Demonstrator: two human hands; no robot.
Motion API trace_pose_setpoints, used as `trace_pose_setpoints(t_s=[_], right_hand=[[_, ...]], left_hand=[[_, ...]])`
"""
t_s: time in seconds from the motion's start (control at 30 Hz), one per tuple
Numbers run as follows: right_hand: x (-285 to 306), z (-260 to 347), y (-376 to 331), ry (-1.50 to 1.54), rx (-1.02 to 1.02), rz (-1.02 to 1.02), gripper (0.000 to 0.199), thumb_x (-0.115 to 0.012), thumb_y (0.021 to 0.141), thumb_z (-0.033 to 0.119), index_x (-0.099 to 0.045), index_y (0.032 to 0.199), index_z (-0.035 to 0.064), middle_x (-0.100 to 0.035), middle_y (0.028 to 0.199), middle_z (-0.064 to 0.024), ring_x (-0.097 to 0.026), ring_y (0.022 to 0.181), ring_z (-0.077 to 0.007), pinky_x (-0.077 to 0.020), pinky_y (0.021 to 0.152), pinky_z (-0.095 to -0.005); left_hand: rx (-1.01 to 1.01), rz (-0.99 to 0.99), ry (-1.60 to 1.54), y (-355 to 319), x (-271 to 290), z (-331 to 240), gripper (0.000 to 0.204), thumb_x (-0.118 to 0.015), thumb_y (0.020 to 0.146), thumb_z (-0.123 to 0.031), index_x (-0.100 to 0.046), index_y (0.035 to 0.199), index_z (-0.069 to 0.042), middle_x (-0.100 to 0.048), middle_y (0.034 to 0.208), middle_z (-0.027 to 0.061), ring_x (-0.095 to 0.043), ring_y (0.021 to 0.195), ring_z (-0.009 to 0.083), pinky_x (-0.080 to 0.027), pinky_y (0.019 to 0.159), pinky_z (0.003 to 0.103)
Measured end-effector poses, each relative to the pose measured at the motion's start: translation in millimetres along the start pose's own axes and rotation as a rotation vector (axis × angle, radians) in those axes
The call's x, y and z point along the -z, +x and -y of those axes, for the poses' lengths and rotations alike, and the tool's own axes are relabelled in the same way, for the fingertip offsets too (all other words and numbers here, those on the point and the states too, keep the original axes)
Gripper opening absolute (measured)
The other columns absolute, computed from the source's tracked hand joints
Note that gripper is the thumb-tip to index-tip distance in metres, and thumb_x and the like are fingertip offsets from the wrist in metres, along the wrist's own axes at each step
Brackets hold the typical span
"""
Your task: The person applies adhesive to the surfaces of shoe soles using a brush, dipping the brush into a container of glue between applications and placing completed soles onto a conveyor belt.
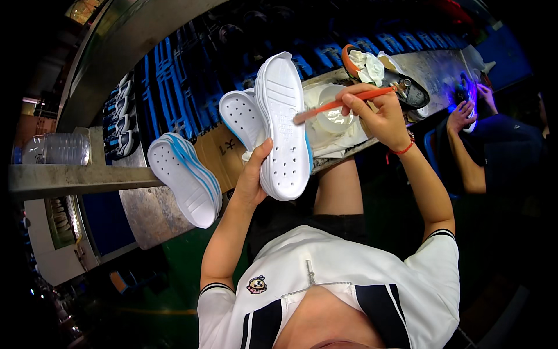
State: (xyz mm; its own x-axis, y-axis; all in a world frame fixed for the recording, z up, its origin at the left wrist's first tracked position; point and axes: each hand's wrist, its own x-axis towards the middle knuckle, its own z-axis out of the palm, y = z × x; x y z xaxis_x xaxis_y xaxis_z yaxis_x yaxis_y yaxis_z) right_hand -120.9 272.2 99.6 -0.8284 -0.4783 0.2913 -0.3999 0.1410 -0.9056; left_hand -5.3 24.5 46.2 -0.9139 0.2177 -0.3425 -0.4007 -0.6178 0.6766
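Left hand (253, 174) clenched on white perforated shoe sole (285, 125), held upright above workbench (151, 212). Right hand (378, 113) pinches orange-handled brush (343, 103); bristle end touching sole's upper right edge. Second white sole (241, 116) just behind held sole, left of it. Blue-striped sole (186, 177) lies on bench, lower left of held sole. Brown cardboard piece (218, 151) with dark marks between them. Clear plastic bottle (55, 149) far left.

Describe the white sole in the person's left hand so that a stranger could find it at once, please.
Start at the long metal workbench across the top. In front of it, the left hand holds up a white shoe sole, beside the orange brush. Unlike the soles lying nearby, it is raised upright, touched by the brush tip.
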Motion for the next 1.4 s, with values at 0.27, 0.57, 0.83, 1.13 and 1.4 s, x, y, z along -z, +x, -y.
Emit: trace_pose_setpoints(t_s=[0.27,0.57,0.83,1.13,1.4], right_hand=[[8.1,-9.4,15.3,-0.057,-0.131,-0.099,0.024,-0.061,0.096,0.015,-0.071,0.095,-0.0073,-0.07,0.076,-0.0059,-0.062,0.067,-0.0075,-0.0463,0.06,-0.0215],[30.6,-2.5,56.9,-0.288,0.194,0.025,0.019,-0.063,0.095,0.012,-0.072,0.094,-0.0053,-0.07,0.084,-0.0072,-0.066,0.071,-0.0123,-0.0536,0.069,-0.0244],[-26.3,25.3,65.8,0.071,0.341,0.488,0.018,-0.066,0.092,0.014,-0.072,0.092,-0.0037,-0.073,0.082,-0.0112,-0.069,0.07,-0.018,-0.0556,0.069,-0.0275],[-19.4,20.1,29.5,0.279,-0.283,0.119,0.022,-0.062,0.094,0.017,-0.072,0.096,-0.0019,-0.07,0.076,-0.0064,-0.062,0.067,-0.0083,-0.0464,0.061,-0.0212],[19.5,-10.3,31.0,0.21,-0.273,0.029,0.024,-0.059,0.096,0.017,-0.071,0.096,-0.0036,-0.069,0.074,-0.0061,-0.059,0.064,-0.0071,-0.0441,0.061,-0.0192]], left_hand=[[0.065,-0.026,0.106,-3.9,14.1,10.6,0.071,-0.062,0.093,-0.041,-0.036,0.144,0.001,-0.061,0.127,0.015,-0.065,0.11,0.0201,-0.055,0.094,0.035],[0.355,0.241,-0.476,-24.8,24.6,6.7,0.075,-0.048,0.096,-0.048,-0.032,0.148,0.003,-0.049,0.134,0.0353,-0.065,0.096,0.0507,-0.056,0.071,0.064],[0.426,0.362,-0.661,-14.3,23.2,-0.3,0.077,-0.042,0.099,-0.054,-0.032,0.145,0.006,-0.055,0.123,0.0374,-0.068,0.086,0.0455,-0.059,0.066,0.054],[0.264,0.44,-0.681,-27.2,19.3,-0.1,0.078,-0.036,0.099,-0.057,-0.027,0.15,0.001,-0.051,0.127,0.0367,-0.064,0.082,0.0462,-0.056,0.065,0.056],[0.31,0.44,-0.683,-28.6,14.4,2.3,0.075,-0.038,0.1,-0.053,-0.028,0.15,0.001,-0.049,0.128,0.0385,-0.065,0.081,0.0463,-0.057,0.064,0.054]])
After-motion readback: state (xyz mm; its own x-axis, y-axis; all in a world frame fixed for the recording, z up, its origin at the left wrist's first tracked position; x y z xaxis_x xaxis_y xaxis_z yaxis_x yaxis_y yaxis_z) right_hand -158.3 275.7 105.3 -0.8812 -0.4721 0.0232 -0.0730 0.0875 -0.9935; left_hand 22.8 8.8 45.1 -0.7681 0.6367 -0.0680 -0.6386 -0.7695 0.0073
